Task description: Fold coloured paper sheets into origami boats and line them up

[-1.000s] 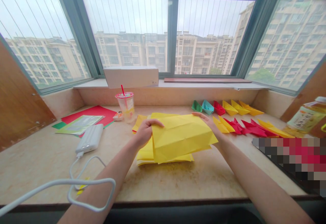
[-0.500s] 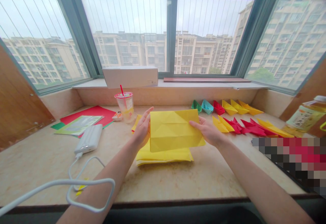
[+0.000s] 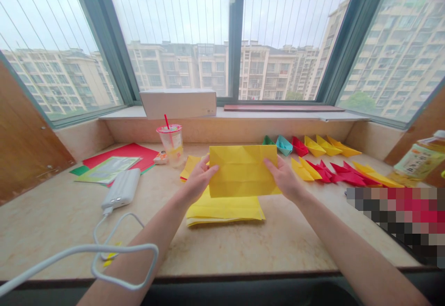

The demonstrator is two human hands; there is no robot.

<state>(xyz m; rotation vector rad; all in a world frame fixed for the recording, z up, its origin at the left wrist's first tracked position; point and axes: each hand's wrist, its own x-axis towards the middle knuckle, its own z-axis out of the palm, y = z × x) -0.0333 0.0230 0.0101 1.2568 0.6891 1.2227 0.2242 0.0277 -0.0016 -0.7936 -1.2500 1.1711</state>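
A creased sheet of yellow paper (image 3: 243, 172) is held up level between my two hands, facing me. My left hand (image 3: 200, 176) grips its left edge, thumb on the front and fingers behind. At the opposite edge, my right hand (image 3: 282, 175) pinches it the same way. Below and partly behind the sheet lies a stack of yellow paper (image 3: 225, 211) on the tabletop. Folded paper boats in green, light blue (image 3: 284, 145), red (image 3: 299, 146) and yellow (image 3: 314, 146) stand in a row at the back right, with more yellow and red folded pieces (image 3: 351, 173) in front.
On the left are a white power bank (image 3: 121, 190) with a looping white cable (image 3: 125, 248), red paper (image 3: 120, 153) and a plastic cup (image 3: 170, 146) with a straw. A drink bottle (image 3: 419, 157) stands at the right. A white box (image 3: 178, 104) rests on the windowsill.
The yellow sheet has risen slightly and been levelled. My left thumb has come round onto its front, where the hand was flat along the edge before.
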